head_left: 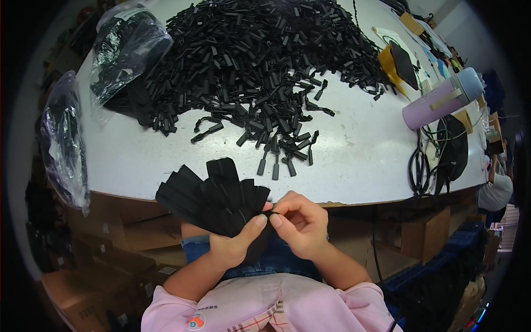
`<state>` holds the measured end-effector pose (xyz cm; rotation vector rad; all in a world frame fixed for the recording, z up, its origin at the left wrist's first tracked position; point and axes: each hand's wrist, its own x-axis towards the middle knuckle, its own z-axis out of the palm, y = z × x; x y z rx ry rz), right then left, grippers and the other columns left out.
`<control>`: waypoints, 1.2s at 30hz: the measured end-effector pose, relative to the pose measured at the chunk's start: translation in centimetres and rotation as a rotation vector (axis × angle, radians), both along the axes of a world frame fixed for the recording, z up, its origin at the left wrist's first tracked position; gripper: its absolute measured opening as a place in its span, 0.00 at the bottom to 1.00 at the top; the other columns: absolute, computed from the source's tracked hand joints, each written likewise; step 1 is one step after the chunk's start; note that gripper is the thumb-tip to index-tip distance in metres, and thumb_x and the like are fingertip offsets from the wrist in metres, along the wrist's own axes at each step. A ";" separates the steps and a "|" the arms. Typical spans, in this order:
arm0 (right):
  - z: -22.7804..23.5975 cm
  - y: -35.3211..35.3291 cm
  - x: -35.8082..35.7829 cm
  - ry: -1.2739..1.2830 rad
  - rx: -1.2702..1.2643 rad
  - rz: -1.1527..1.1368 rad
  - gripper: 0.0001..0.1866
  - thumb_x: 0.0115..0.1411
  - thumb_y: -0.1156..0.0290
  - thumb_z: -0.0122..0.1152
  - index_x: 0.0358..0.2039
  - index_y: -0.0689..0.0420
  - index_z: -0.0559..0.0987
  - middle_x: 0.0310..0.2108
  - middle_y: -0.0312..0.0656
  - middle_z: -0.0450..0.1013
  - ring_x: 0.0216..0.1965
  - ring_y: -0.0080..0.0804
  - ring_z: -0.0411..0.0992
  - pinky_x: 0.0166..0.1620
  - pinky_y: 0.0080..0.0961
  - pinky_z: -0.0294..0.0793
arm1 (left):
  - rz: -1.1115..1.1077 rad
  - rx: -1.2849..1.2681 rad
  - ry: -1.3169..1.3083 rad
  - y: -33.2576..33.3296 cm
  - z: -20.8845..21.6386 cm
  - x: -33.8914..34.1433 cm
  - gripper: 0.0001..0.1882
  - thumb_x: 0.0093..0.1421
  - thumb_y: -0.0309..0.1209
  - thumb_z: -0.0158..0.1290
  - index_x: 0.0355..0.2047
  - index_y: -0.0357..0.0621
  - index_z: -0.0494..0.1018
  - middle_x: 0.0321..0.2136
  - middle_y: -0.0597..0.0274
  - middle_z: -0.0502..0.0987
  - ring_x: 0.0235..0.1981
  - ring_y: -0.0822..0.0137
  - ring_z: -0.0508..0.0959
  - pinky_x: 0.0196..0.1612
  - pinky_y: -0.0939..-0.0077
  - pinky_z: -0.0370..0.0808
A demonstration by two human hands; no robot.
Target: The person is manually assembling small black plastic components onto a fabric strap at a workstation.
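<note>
Clearly, left hand (235, 244) clamped on black zipper tapes (217, 193), fanned forward and leftward from the grip, right hand (303, 226) pinching a small black piece (269, 212) just beside, zipper pulls (260, 61) heaped beyond.

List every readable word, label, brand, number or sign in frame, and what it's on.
I don't copy wording; locations only:
Pink garment: small dark characters on the chest, not transcribed.
Round emblem on that garment: orange-red and white, lettering not transcribed.
Cardboard box, lower left: faint print, too blurred to read.
Pale label on another box: too small to read.
Black strips in the left hand: no text I can make out.
</note>
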<state>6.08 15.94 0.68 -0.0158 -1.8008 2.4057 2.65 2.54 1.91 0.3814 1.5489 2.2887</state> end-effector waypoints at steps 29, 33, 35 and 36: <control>1.1 0.3 -0.4 0.136 0.738 0.344 0.12 0.38 0.75 0.61 0.26 0.60 0.72 0.18 0.39 0.66 0.14 0.31 0.63 0.17 0.22 0.63 | 0.114 -0.142 -0.092 -1.1 -0.2 -1.0 0.06 0.52 0.26 0.49 0.29 0.38 0.67 0.23 0.68 0.69 0.18 0.80 0.65 0.20 0.88 0.63; 2.1 -0.4 -1.5 0.456 0.752 -0.266 0.16 0.36 0.79 0.62 0.30 0.60 0.74 0.24 0.40 0.67 0.20 0.25 0.64 0.19 0.15 0.62 | 0.017 -0.181 -0.061 -1.0 -0.3 -0.7 0.10 0.49 0.22 0.51 0.34 0.37 0.66 0.28 0.66 0.70 0.29 0.76 0.69 0.31 0.85 0.68; 2.3 0.1 -1.8 0.554 0.958 -0.198 0.16 0.35 0.81 0.62 0.30 0.61 0.74 0.24 0.40 0.67 0.23 0.25 0.65 0.20 0.14 0.63 | -0.083 -0.093 -0.153 -1.1 -0.6 -0.6 0.16 0.46 0.20 0.52 0.37 0.37 0.65 0.32 0.64 0.69 0.36 0.74 0.69 0.38 0.82 0.67; 2.1 0.2 -1.9 0.611 0.939 -0.210 0.13 0.36 0.82 0.61 0.28 0.62 0.74 0.23 0.39 0.67 0.21 0.23 0.64 0.21 0.12 0.63 | -0.139 -0.089 -0.120 -1.3 -0.8 -0.8 0.21 0.44 0.20 0.53 0.41 0.38 0.63 0.35 0.63 0.68 0.38 0.73 0.67 0.39 0.81 0.67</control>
